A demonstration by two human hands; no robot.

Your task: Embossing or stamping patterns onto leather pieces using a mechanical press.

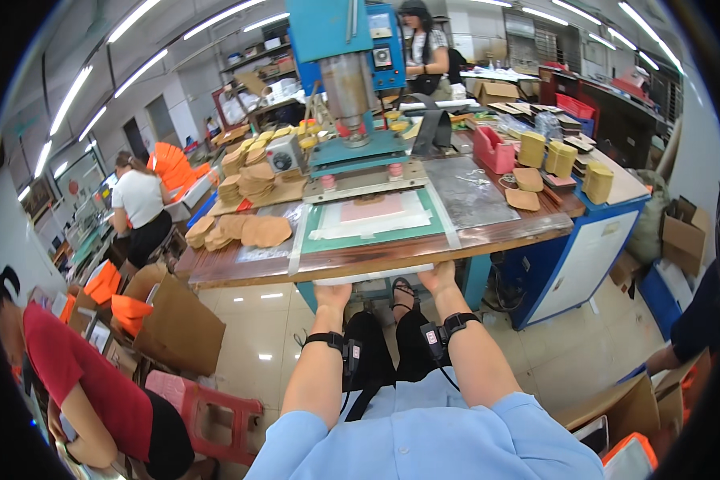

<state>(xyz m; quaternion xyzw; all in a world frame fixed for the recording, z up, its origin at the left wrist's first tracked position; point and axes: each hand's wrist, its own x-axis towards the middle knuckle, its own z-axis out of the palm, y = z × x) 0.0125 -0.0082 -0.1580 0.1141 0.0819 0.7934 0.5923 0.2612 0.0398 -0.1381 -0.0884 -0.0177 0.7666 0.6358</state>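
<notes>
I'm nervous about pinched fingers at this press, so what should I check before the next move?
1. Hands out from under the teal press plate: ok; left hand and right hand are at the table's front edge.
2. Fingertips in sight: not ok; hidden at that edge.
3. Firm grip on the white bar: cannot tell.
4. Pink sheet within the green mat: ok on the visible sides.
5. Tan pieces off the mat: ok; they lie to its left.
6. Co-worker in red away from the table: ok.
</notes>
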